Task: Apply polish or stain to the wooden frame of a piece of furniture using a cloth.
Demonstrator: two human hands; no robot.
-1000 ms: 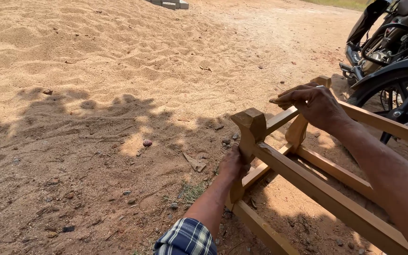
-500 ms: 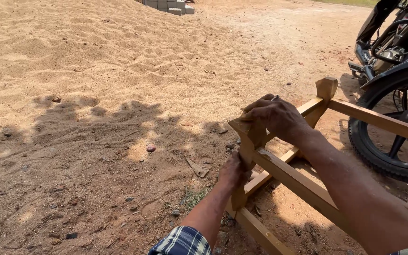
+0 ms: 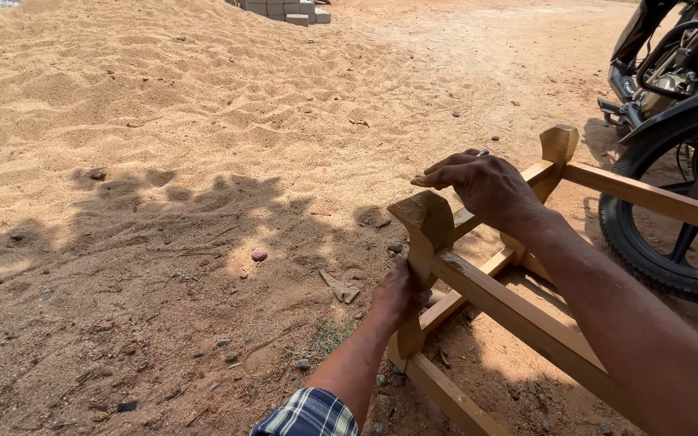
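Open sandy ground [image 3: 163, 161] spreads left of the wooden frame [image 3: 494, 299], broken only by small stones and a wood scrap [image 3: 339, 286]. On the right, a motorcycle wheel [image 3: 672, 210] stands just beside the frame's rail, narrowing passage there. Gaps between rails stay open.

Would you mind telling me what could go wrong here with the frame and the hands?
The wooden frame lies on loose sandy ground, so it may shift under pressure. The left hand grips a leg low down and could be pinched. The motorcycle wheel stands close behind the frame; a slip might knock it.
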